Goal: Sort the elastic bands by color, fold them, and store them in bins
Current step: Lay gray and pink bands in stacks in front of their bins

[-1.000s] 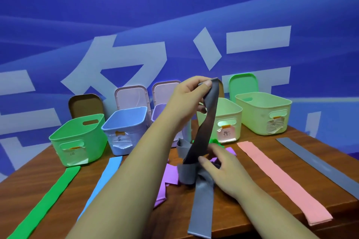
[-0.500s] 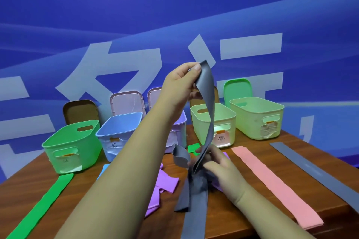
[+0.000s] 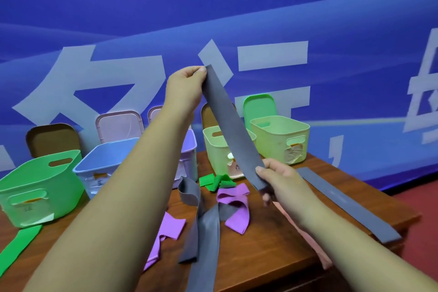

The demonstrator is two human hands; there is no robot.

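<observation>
Raised off the tabletop point(image 3: 260, 256) now, my right fingers point(image 3: 261, 170) pinch the grey band's point(image 3: 231, 125) lower end; left fingers point(image 3: 202, 69) pinch its top

I see brown wooden table point(image 3: 256, 251) across near half of view, its right corner in sight. Blue backdrop point(image 3: 213, 7) spans far side, large pale characters point(image 3: 272, 54) printed on it. Red floor point(image 3: 422, 220) at right, past table edge. Lids stand upright along far table edge: brown lid point(image 3: 52, 140) far left, clear pink-rimmed lid point(image 3: 119, 128) right of it, green lid point(image 3: 259, 108) further right.
</observation>
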